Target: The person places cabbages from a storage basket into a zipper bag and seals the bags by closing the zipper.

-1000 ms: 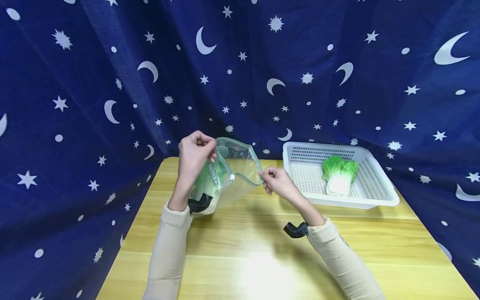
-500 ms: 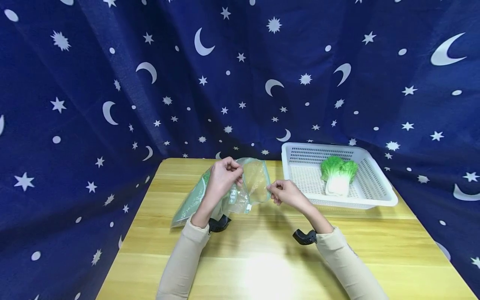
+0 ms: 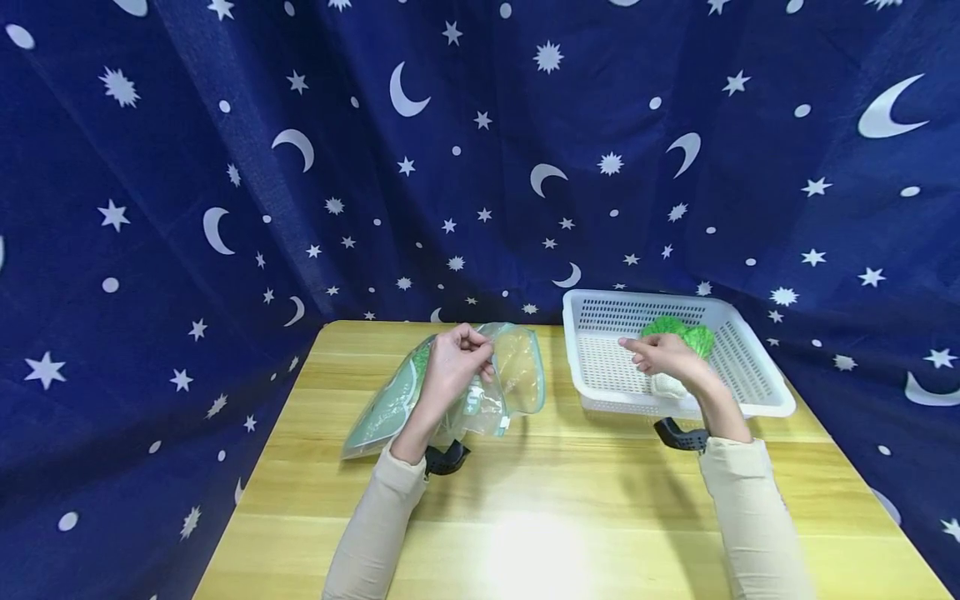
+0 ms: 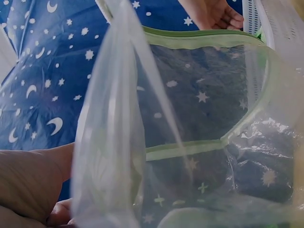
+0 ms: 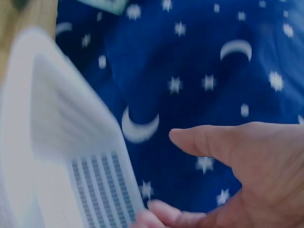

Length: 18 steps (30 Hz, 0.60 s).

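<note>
Still pinching the clear, green-trimmed bag (image 3: 390, 400) near its mouth between the curled fingers (image 3: 480, 343) of the left hand (image 3: 452, 362), in nearly the same spot as half a second ago. No longer gripping the opposite edge with the right hand (image 3: 666, 354); let go since, and shifted across to above the white basket (image 3: 603, 367). Released there, grasping nothing, with the thumb stretched out and apart from loosely bent fingers. Impossible to tell whether touching the cabbage (image 3: 699, 339) below.

As for that cabbage, lying inside the basket just as before, but now partly covered from view by the right hand.

As for the bag, lowered onto the worktop (image 3: 525, 492) since a second ago, when held higher; now lying on its left part, with something green showing through the plastic. Still open at the mouth toward the basket, even with the right edge freed, as also seen from the left wrist. Backed, as earlier, by a blue curtain (image 3: 480, 125) patterned with moons and stars.
</note>
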Each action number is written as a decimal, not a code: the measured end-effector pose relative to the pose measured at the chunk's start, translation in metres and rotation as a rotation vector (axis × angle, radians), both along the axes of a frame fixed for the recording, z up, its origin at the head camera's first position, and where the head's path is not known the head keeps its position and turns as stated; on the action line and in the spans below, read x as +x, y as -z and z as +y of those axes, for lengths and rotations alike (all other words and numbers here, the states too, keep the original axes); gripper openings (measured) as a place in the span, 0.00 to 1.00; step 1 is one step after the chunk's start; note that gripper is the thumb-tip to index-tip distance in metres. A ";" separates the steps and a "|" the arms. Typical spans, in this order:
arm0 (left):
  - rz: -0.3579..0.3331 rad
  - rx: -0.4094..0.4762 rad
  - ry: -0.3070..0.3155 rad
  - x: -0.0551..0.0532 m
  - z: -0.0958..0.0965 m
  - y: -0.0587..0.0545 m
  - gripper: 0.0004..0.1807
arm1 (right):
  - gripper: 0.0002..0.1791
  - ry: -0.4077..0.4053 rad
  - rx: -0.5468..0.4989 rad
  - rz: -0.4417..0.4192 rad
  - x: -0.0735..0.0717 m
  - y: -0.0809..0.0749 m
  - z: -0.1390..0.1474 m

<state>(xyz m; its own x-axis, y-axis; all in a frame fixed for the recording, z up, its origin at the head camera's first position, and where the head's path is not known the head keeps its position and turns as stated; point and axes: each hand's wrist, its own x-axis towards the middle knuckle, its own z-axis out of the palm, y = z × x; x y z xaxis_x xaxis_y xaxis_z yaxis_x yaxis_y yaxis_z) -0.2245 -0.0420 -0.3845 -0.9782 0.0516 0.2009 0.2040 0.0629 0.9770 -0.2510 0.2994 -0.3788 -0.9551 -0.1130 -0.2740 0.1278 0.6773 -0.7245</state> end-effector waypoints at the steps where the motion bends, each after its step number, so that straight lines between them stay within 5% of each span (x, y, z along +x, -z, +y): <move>1: -0.001 0.000 0.003 0.000 0.000 0.000 0.02 | 0.33 0.020 0.036 -0.013 -0.004 -0.001 0.009; 6: -0.002 0.020 0.008 -0.002 -0.001 0.000 0.02 | 0.28 0.092 0.193 -0.056 -0.021 -0.002 0.049; 11: 0.004 0.024 0.009 -0.001 -0.001 -0.001 0.02 | 0.42 0.130 0.289 -0.114 -0.035 0.006 0.081; 18: -0.011 0.004 0.029 0.003 0.001 0.000 0.02 | 0.44 0.199 0.170 -0.248 -0.045 0.028 0.101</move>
